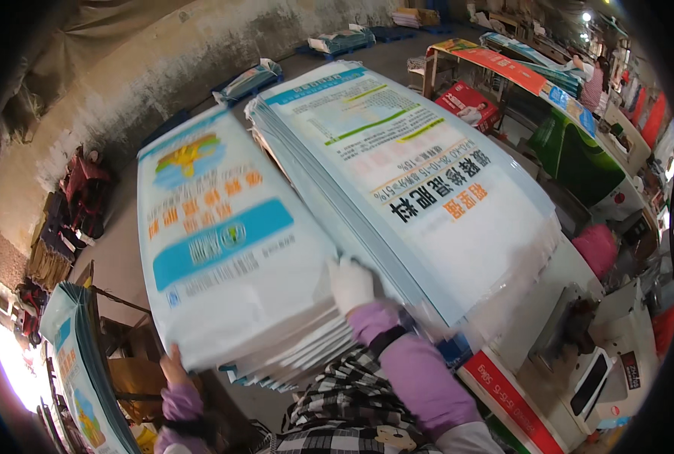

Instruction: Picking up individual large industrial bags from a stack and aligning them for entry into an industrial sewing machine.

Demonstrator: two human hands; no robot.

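A flat white woven sack (231, 295) with a blue band and orange print tops the left pile, whose layered edges fan out at the near side. My right hand (350, 286), in a white glove, grips this sack's near right corner with fingers bent over the edge. At the near left corner, my left hand (175, 372) has bare fingers closed on the sack's edge; part of that hand is shadowed. Close against the pile on the right lies a second stack of flat sacks (420, 181), with dark lettering and green lines.
Right of me stand a sewing machine (568, 321) and a phone (589, 384) on a worktable. More folded sacks (79, 363) hang at the left. A red box (469, 104) sits beyond the right stack. Another person (596, 85) is at the far right.
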